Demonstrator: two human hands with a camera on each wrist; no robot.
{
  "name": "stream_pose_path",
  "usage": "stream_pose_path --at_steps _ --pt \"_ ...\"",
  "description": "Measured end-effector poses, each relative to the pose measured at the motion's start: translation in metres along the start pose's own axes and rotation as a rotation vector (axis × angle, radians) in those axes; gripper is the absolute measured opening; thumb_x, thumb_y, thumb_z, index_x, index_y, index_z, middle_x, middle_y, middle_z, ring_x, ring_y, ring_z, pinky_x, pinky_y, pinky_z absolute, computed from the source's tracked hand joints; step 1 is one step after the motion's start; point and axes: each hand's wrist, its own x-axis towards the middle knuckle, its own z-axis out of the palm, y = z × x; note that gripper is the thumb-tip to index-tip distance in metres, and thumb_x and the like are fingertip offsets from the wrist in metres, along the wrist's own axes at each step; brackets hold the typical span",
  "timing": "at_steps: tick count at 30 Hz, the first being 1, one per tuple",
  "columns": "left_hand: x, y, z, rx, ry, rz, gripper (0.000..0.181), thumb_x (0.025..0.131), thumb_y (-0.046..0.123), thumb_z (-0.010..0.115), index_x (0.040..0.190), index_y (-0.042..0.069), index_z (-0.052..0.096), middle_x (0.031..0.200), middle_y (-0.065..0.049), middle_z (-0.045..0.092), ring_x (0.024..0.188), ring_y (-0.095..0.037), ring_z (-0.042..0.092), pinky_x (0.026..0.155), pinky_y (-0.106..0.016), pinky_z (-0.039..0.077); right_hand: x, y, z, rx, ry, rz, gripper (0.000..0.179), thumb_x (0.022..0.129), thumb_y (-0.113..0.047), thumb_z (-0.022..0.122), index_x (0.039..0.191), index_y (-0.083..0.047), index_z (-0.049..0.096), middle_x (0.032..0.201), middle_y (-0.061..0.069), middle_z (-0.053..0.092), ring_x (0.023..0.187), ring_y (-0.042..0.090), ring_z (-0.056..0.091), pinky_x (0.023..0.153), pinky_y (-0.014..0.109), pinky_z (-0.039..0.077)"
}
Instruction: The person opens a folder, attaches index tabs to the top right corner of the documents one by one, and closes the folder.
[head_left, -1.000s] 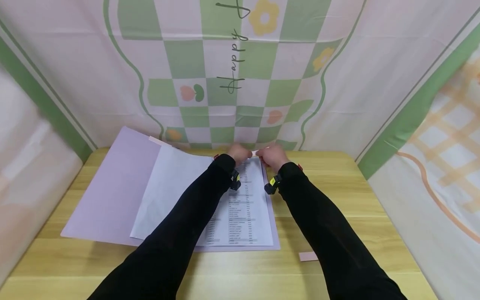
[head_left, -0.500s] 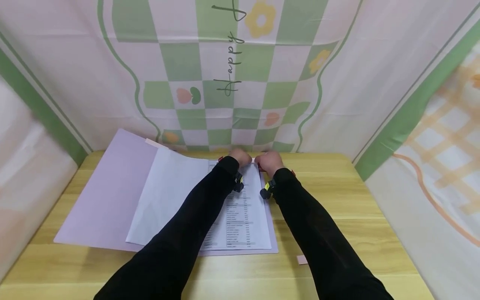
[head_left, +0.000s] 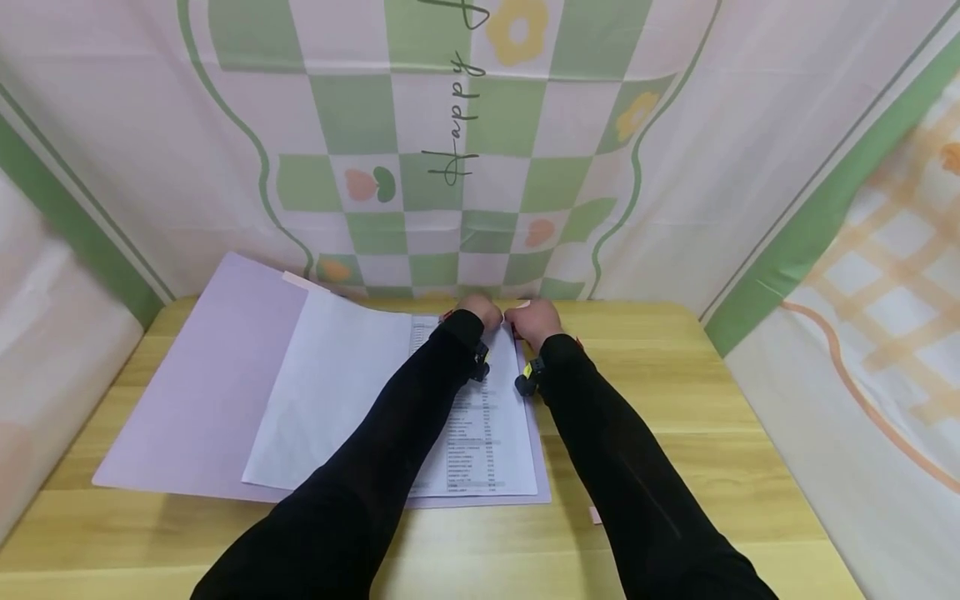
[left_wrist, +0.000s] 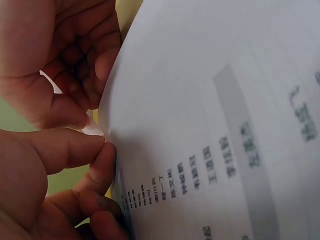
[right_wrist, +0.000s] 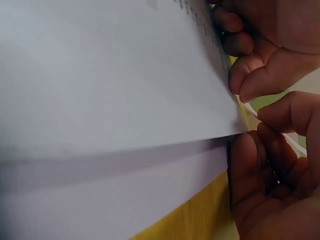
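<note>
A printed sheet of paper [head_left: 480, 450] lies in an opened lilac folder [head_left: 202, 375]. Both hands meet at the sheet's far edge, near its right corner. In the left wrist view, thumb and forefinger of my left hand [head_left: 482, 312] pinch the end of a narrow pale strip [left_wrist: 94, 129], right at the paper's edge. My right hand [head_left: 534, 323] pinches that strip with curled fingers, a few millimetres away. The strip passes behind its thumb. In the right wrist view the sheet's corner stands a little off the folder, and the fingers hide most of the strip.
A pink tab [head_left: 306, 282] shows at the far edge of the raised left cover. Another pink piece [head_left: 596, 515] lies on the wooden table [head_left: 660, 392], mostly hidden by the right sleeve. A patterned cloth [head_left: 495, 192] hangs behind the table.
A second ago the pale strip showed between the hands in the head view; now the hands mostly cover it. The right hand has shifted slightly left and nearer, close to the left.
</note>
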Motion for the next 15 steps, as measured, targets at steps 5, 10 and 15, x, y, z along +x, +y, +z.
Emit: stream_pose_path --at_steps 5,10,15 --pt "0.001 0.004 -0.001 0.016 0.011 -0.007 0.045 0.096 0.037 0.056 0.124 0.003 0.065 0.131 -0.008 0.060 0.113 -0.022 0.055 0.097 -0.044 0.043 -0.001 0.002 -0.001 -0.107 0.036 -0.058 0.031 0.082 -0.028 0.065 0.086 0.002 0.068 0.092 0.015 0.064 0.086 0.030 0.058 0.073 0.032 0.043" --pt "0.011 0.005 0.000 0.090 0.020 0.036 0.043 0.095 0.036 0.058 0.119 0.001 0.068 0.128 -0.009 0.062 0.112 -0.022 0.058 0.094 -0.030 0.045 -0.001 0.002 -0.003 -0.154 0.052 -0.069 0.036 0.083 -0.030 0.065 0.090 0.005 0.068 0.099 0.019 0.064 0.089 0.032 0.057 0.081 0.036 0.045" --pt "0.015 0.005 -0.001 0.085 0.006 0.007 0.043 0.095 0.037 0.057 0.118 0.003 0.068 0.128 -0.008 0.062 0.112 -0.021 0.057 0.095 -0.038 0.045 0.004 0.003 -0.002 -0.191 0.054 -0.088 0.036 0.084 -0.033 0.065 0.088 0.003 0.069 0.098 0.018 0.065 0.089 0.031 0.057 0.082 0.036 0.045"
